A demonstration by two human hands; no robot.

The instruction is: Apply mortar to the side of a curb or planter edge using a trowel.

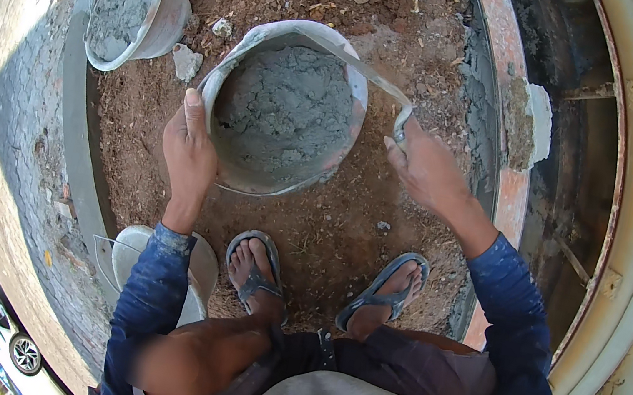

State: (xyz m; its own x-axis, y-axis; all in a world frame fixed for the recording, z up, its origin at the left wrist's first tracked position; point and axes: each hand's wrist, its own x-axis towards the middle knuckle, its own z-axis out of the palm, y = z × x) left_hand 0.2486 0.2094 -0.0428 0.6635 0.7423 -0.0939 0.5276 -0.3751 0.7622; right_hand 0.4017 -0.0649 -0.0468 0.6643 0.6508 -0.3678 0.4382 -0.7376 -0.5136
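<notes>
- Whitish round plastic-looking bucket [357, 101], wide-mouthed and stained with cement; stands on the soil ahead of the person's feet, between the two hands.
- Wet grey mortar [286, 107], lumpy on top; lies inside that bucket, below the rim.
- Left hand [191, 150], bare; grasps the bucket's left rim, thumb uppermost, other fingers partly hidden.
- Right hand [427, 168], bare; fingers clenched round the end of the strip listed next, clear of the bucket's right side.
- Pale, flat, bent strip [383, 84]; arches from the bucket's far rim to the right hand. Perhaps a strap handle, perhaps a loose part of the rim; the view does not settle it.
- Smaller whitish bucket [165, 23] with a thin wire handle; stands at upper left, filled with grey mortar.
- Pale rough chunk [186, 63]; lies between the two mortar-filled buckets.
- Third pale bucket [207, 267]; stands at lower left, partly covered by the left sleeve.
- Dark blue sleeves [513, 304], spotted with grey.
- Grey-blue thong sandals [394, 296], one pair, worn; both on the ground.
- Brown loose soil [309, 239]; lies between a grey concrete kerb [77, 88] on the left and a reddish, mortar-smeared wall edge [512, 202] on the right.
</notes>
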